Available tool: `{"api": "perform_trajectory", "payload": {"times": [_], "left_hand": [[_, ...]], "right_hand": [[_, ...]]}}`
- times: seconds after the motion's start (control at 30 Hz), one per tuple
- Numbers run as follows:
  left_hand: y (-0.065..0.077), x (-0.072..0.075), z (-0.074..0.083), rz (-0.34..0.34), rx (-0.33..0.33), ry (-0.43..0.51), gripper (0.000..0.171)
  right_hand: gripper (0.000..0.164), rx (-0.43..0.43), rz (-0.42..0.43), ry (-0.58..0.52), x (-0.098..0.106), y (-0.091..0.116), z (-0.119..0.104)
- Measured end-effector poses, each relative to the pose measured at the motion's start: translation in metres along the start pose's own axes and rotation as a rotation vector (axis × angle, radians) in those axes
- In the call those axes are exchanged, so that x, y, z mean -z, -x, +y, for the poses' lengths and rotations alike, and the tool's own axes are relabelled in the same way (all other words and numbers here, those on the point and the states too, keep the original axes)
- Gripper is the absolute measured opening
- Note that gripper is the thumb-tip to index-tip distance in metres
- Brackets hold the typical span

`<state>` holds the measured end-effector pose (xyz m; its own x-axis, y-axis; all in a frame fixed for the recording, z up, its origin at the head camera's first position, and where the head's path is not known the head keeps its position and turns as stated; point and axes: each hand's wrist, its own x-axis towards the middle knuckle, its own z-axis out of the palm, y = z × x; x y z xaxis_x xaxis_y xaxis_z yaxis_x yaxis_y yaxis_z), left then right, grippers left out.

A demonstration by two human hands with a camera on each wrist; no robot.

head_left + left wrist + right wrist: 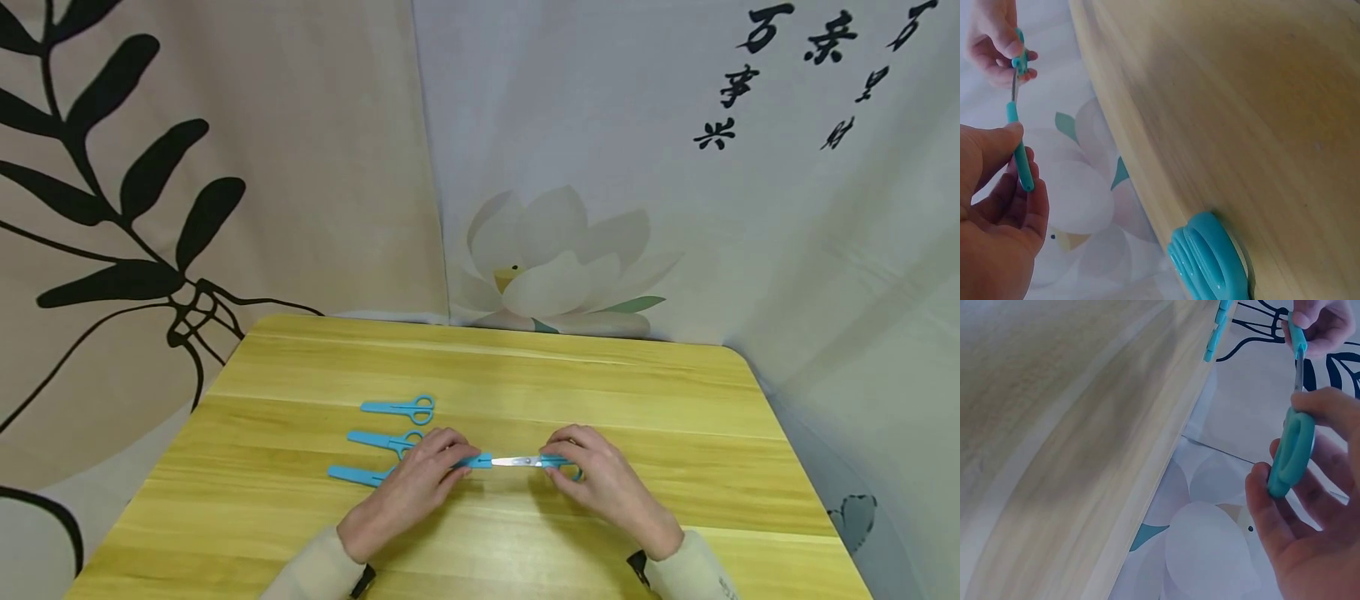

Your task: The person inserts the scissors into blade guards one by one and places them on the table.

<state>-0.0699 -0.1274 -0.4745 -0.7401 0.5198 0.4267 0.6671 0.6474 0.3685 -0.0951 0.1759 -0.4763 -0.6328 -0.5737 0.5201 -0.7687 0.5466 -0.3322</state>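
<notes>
My left hand [420,479] pinches a blue blade cover [1024,167] between thumb and fingers. Opposite it, my right hand [603,475] grips a pair of scissors [1295,450] by the blue handle loops. The silver blades [516,462] bridge the gap between the hands, with their tip end inside the mouth of the cover and the rest bare. Cover and scissors line up in one straight row, held above the table. In the right wrist view, the thumb and fingers wrap the handle from both sides.
Three more blue scissors with covered blades lie on the wooden table [675,400] at the left: a far pair [397,407], a middle pair [372,439] and a near pair [358,476] partly hidden by my left hand. A printed curtain [337,167] hangs behind the table.
</notes>
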Motion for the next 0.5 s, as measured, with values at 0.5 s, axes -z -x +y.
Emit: {"api": "perform_trajectory", "payload": {"times": [0.5], "left_hand": [[-0.0041, -0.0034, 0.0041, 0.013, -0.017, -0.002, 0.02]], "right_hand": [[0.027, -0.02, -0.004, 0.001, -0.0011, -0.0025, -0.0056]]}}
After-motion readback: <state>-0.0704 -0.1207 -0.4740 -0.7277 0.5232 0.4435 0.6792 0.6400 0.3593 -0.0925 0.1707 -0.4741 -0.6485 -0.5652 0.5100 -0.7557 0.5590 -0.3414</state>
